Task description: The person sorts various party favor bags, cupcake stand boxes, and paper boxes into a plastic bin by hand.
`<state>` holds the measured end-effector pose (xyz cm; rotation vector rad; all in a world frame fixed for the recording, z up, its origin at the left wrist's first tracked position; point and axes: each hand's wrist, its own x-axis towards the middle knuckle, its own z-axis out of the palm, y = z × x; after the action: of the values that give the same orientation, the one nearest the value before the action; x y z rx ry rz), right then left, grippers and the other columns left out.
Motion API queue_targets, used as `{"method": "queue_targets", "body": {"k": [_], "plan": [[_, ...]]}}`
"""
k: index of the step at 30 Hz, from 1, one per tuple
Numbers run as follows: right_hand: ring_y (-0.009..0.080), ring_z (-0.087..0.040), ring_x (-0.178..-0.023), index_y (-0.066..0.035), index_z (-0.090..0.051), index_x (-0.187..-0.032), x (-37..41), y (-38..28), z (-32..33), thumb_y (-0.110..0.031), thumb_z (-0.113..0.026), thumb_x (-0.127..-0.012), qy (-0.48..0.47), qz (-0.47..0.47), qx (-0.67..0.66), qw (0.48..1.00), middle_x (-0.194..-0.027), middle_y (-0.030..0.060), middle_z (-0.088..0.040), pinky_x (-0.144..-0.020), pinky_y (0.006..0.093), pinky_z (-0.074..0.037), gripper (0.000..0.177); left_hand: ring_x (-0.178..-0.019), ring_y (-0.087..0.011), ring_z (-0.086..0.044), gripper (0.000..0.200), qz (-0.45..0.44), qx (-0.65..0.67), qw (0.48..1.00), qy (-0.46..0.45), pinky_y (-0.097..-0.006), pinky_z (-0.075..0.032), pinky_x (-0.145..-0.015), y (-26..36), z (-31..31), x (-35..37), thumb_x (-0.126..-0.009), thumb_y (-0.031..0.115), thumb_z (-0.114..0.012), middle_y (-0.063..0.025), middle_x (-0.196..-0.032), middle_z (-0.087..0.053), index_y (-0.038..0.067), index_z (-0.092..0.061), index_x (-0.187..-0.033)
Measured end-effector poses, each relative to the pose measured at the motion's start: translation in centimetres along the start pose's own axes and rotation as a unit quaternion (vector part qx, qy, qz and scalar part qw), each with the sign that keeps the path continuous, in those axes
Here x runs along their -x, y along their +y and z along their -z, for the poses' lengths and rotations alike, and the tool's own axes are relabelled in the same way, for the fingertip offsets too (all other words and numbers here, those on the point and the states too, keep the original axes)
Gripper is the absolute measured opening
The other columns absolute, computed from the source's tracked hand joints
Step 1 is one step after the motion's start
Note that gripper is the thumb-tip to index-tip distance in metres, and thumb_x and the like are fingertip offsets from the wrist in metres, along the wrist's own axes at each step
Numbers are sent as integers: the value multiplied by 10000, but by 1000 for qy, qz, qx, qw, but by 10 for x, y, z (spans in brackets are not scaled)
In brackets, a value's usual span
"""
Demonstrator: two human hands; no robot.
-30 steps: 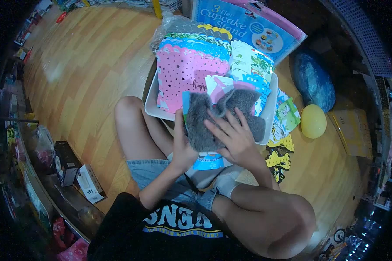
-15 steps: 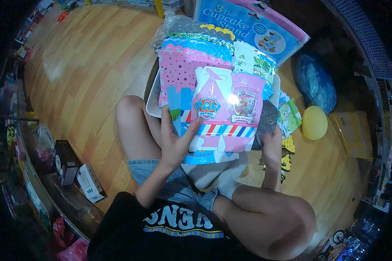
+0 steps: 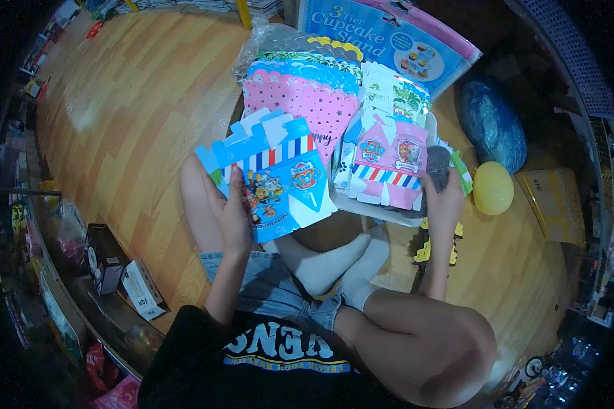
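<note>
Gripping blue boxes by one edge, left hand is probably risking a slip; right hand is clamping pink boxes.

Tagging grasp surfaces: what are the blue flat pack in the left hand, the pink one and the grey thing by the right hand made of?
Blue flat pack in the left hand: printed card, sheen unclear; crisp die-cut edges, no sag. Pink pack at the right hand: same look. Grey thing: fuzzy, plush-like; mostly hidden.
</note>
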<state>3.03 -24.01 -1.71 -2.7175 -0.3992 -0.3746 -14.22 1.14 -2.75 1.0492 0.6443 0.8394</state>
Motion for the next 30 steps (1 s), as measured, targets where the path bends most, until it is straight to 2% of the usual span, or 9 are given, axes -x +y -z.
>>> {"method": "queue_targets", "body": {"k": [6, 8, 10, 12, 16, 21, 23, 28, 30], "plan": [[240, -551, -916, 57, -480, -1082, 13, -20, 50, -277, -514, -869, 179, -108, -371, 905, -1019, 138, -555, -805, 359, -422, 397, -957, -133, -495, 366, 24, 21, 999, -14, -279, -397, -835, -5, -6, 8, -874, 135, -461, -82, -1074, -485, 18, -354, -1204], [210, -503, -993, 35, -519, -1045, 22, -28, 60, -263, -511, -869, 379, -80, -525, 757, -1108, 133, -492, -832, 331, -415, 347, -1008, -154, -473, 475, 17, -21, 997, -66, -283, -384, -865, -6, -20, 13, -866, 164, -477, -94, -1133, -459, 14, -290, -1276], [232, -472, -1049, 19, -538, -1021, 54, -40, 72, -240, -507, -860, 189, -54, -674, 712, -1173, 132, -458, -866, 370, -402, 306, -1038, -161, -450, 511, 52, 17, 995, -82, -276, -360, -891, -10, -37, 22, -856, 123, -481, -106, -1155, -441, 7, -251, -1297], [322, -464, -1084, -20, -539, -1043, 34, -31, 56, -290, -599, -775, -191, 400, -326, 835, -1168, 143, -487, -923, 473, -325, 386, -1069, -167, -426, 552, 85, 52, 991, -93, -269, -336, -918, -18, -47, 35, -845, 81, -485, -118, -1177, -424, 0, -211, -1318], [325, -402, -1148, -51, -537, -998, 27, -98, 29, -166, -564, -742, -235, 510, -203, 802, -1199, 154, -459, -954, 429, -277, 282, -1133, -206, -389, 532, 118, -60, 974, -184, -311, -302, -963, -57, -14, 62, -815, 54, -521, -120, -1211, -421, 4, -274, -1283], [319, -429, -1109, -65, -540, -996, 26, -86, -6, -148, -566, -756, -151, 317, -255, 901, -1207, 130, -464, -934, 413, -307, 255, -1057, -188, -455, 442, 56, -40, 987, -148, -316, -363, -910, -32, -19, 59, -836, 75, -510, -106, -1126, -474, 18, -321, -1233], [289, -478, -1047, -48, -527, -1022, 24, -62, -20, -58, -514, -755, -195, 180, -346, 900, -1167, 137, -486, -875, 348, -373, 267, -992, -154, -484, 381, 163, 87, 975, -121, -300, -398, -855, 5, -37, 50, -863, 102, -498, -88, -1066, -493, 13, -339, -1198], [197, -539, -927, 18, -510, -1072, 24, -20, -13, -76, -438, -810, -217, -70, -549, 804, -1071, 139, -540, -812, 313, -421, 288, -988, -131, -470, 373, 68, -22, 984, -166, -264, -367, -870, 10, -35, 40, -867, 129, -517, -83, -1057, -490, 6, -344, -1173], [200, -553, -919, 21, -485, -1130, 21, -10, -3, -158, -400, -867, -162, -183, -746, 619, -1017, 114, -569, -825, 293, -427, 329, -990, -129, -471, 379, 53, -24, 988, -144, -264, -372, -864, 10, -37, 38, -862, 128, -527, -84, -1059, -491, 7, -343, -1170]]}}
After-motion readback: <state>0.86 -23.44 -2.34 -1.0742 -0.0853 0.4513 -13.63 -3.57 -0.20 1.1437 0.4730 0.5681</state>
